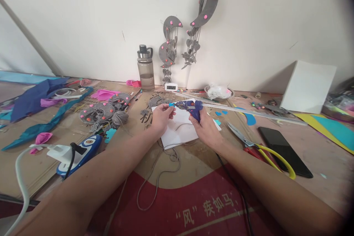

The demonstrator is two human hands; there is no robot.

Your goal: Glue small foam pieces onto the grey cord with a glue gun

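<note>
Evidently, gluing in hand: from where I stood, the work looked like putting hot glue on a small blue piece (pixel 172 104), with the glue gun (pixel 190 107) brought right up to it.
Left hand (pixel 162 120): thumb and fingertips pinched the small blue piece, up by the far edge of the white sheet (pixel 177 134) that lay on the cardboard (pixel 193 171).
Right hand (pixel 208 129): it was wrapped around the handle of the glue gun, nozzle aimed leftward; whether a finger pressed the trigger, I could not tell.
Nozzle gap: the tip met or nearly met the small blue piece, too tight a spot for me to see any glue on it.
Glue stick (pixel 238 109): a long clear rod ran from the back of the gun, off to the right beyond the scissors (pixel 250 143).
Worktop (pixel 318 140), right side: a black phone (pixel 284 151) lay beside the scissors, and blue hearts (pixel 218 113) sat just past the sheet.
Left of the sheet: dotted grey crescents (pixel 98 112) were heaped next to a ball of yarn (pixel 120 116).
Next dab: to my eye it called for a steady pinch, a light squeeze, skin kept clear of the hot tip, then quick placing before the glue could set.
</note>
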